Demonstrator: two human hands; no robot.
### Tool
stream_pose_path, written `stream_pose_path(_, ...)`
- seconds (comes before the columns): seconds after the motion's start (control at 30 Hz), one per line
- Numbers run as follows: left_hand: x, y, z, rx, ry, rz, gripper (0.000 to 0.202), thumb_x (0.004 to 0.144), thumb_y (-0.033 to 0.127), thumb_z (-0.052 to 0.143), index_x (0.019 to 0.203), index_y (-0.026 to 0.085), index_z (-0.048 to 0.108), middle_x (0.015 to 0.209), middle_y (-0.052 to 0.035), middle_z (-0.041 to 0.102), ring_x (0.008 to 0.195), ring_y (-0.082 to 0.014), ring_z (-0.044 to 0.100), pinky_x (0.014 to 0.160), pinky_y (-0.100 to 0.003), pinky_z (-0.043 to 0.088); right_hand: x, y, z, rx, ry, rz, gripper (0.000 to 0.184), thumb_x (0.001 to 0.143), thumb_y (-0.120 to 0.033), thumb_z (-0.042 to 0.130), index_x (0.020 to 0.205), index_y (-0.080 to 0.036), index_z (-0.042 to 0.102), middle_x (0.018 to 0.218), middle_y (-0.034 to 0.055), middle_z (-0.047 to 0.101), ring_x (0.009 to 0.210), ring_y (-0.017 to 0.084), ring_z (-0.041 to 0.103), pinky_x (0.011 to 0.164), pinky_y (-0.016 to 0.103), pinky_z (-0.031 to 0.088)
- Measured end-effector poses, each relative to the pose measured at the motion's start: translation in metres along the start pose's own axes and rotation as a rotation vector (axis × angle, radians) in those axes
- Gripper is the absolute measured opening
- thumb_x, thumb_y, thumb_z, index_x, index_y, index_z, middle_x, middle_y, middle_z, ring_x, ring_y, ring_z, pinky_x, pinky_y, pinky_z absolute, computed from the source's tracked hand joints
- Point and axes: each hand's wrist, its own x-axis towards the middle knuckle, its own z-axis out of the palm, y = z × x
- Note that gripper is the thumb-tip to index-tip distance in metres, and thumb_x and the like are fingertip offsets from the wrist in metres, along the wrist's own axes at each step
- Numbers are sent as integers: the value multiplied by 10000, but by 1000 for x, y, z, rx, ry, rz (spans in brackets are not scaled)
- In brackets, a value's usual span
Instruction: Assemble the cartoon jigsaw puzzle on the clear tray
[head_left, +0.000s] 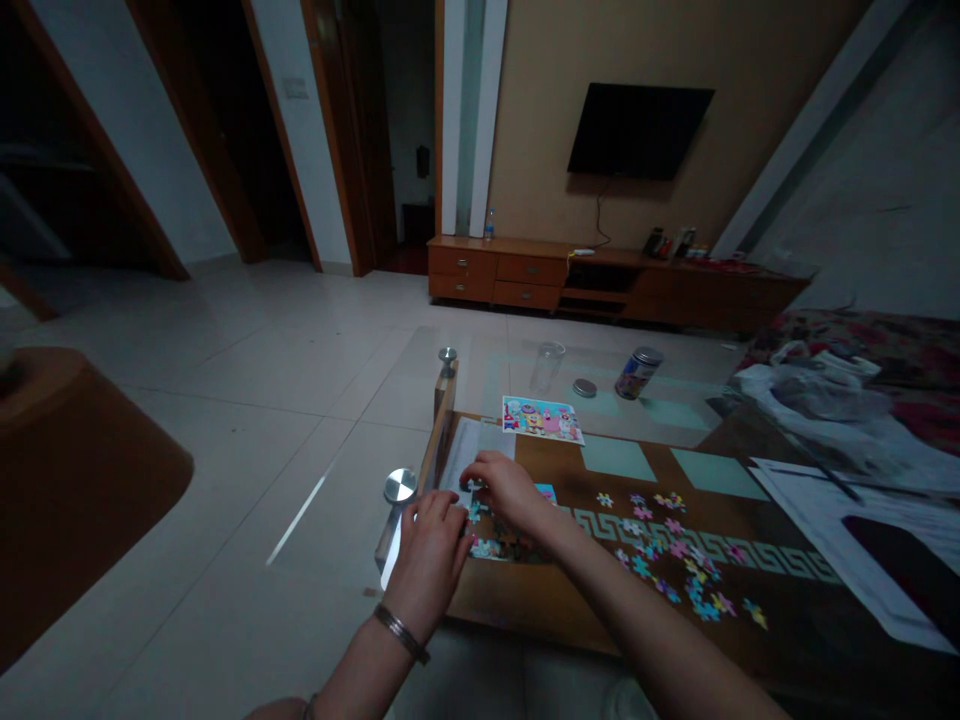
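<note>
My left hand (433, 545) rests at the left end of the glass table, fingers slightly apart and bent over the edge of a partly joined jigsaw puzzle (487, 548). Just to its right, my right hand (504, 488) reaches in with thumb and fingers pinched at a small puzzle piece (472, 486). Part of the joined puzzle is hidden under my right hand and forearm. Many loose puzzle pieces (679, 550) lie scattered to the right of my right forearm. Behind my hands lies a colourful cartoon picture card (543, 420).
Farther back on the glass stand a clear jar (547, 366), a round lid (584, 388) and a printed can (639, 373). Papers (847, 540), a dark phone-like object (904, 575) and a plastic bag (817, 390) lie on the right. Metal knobs (400, 486) stick up at the table's left edge.
</note>
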Motion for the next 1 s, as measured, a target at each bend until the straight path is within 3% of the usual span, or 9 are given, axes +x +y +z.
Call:
stream_pose_path(0.27, 4, -13, -2, 44, 77, -53, 218, 857, 175, 490, 1010, 217, 639, 1118, -63, 591, 1111, -266, 491, 917, -449, 373, 14, 4, -2, -15, -48, -123, 277, 804, -87, 565, 973, -240, 720, 955, 45, 655, 861, 162, 573, 722, 236, 383)
stream_pose_path(0.7, 2, -2, -6, 14, -19, -57, 211, 874, 179, 463, 980, 195, 645, 1081, -63, 607, 1095, -258, 492, 917, -435, 353, 29, 3, -3, -61, -98, -16, 210, 695, -81, 660, 873, -182, 705, 925, 67, 683, 839, 203, 601, 696, 268, 404)
stream_pose_path(0.9, -3, 4, -7, -35, -58, -33, 210, 875, 184, 479, 1006, 204, 641, 1109, -52, 627, 1100, -245, 505, 934, -426, 343, 29, 13, 2, 114, -44, 61, 168, 692, -112, 704, 850, -169, 694, 735, 8, 664, 685, 140, 579, 610, 233, 388)
stream_pose_path(1.0, -3, 2, -10, -58, -28, -69, 226, 873, 178, 485, 1035, 211, 638, 1089, -52, 633, 1083, -245, 513, 920, -417, 355, 25, 17, 8, 359, 18, 94, 211, 728, -76, 647, 914, -164, 693, 711, -5, 659, 636, 111, 567, 594, 218, 399)
